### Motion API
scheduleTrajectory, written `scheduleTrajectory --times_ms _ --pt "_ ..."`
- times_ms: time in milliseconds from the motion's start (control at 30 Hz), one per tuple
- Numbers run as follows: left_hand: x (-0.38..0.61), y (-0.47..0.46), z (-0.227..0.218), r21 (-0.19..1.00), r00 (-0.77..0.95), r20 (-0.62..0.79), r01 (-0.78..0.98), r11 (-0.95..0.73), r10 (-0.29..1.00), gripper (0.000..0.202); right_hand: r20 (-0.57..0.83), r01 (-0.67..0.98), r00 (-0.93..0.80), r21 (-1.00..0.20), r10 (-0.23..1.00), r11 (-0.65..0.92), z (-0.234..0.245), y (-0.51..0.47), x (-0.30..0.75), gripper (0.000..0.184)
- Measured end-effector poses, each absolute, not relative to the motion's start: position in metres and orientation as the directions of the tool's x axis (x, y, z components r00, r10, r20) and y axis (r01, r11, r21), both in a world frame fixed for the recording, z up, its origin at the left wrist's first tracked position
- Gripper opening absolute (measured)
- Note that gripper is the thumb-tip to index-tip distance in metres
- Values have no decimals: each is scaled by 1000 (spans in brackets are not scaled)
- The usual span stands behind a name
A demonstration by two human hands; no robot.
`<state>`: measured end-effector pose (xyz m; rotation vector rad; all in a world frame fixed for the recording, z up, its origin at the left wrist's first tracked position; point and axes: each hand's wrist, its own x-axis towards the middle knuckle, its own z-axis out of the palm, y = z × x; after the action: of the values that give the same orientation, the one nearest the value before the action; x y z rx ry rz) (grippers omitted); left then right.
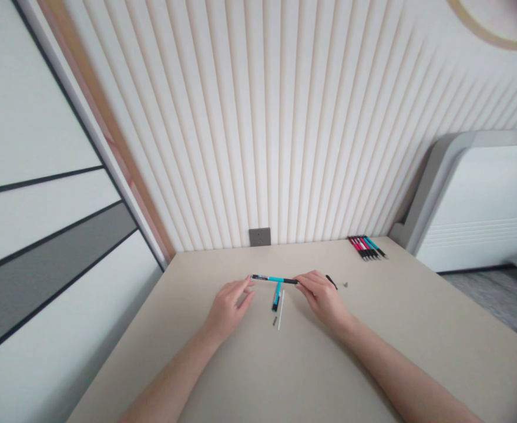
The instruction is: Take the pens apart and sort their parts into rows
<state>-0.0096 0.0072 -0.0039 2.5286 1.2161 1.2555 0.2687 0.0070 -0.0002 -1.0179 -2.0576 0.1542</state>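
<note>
A blue and black pen (276, 279) is held level above the table, its black grip end pinched in the fingers of my right hand (322, 296). At the pen's other end is my left hand (228, 308), its fingertips by the tip and its thumb apart from the index finger. Below the pen lies a blue and black pen barrel part (277, 296). Beside that rest a thin white refill (281, 309) and a small dark spring-like piece (275, 321). Just past my right hand are a black pen part (331, 282) and a tiny greyish piece (345, 285).
Several red, blue and black pens (366, 247) lie in a row at the back right of the beige table (258, 376). A dark wall socket (259, 237) sits on the ribbed wall behind. White cabinet panels (64, 235) rise at left; a pale headboard (483, 200) stands at right.
</note>
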Motion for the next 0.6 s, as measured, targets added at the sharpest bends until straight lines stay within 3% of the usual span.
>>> scheduleTrajectory --times_ms 600 --pt "-15 7 3 342 410 642 602 -721 647 38 632 637 -333 -396 700 661 1 7 271 23"
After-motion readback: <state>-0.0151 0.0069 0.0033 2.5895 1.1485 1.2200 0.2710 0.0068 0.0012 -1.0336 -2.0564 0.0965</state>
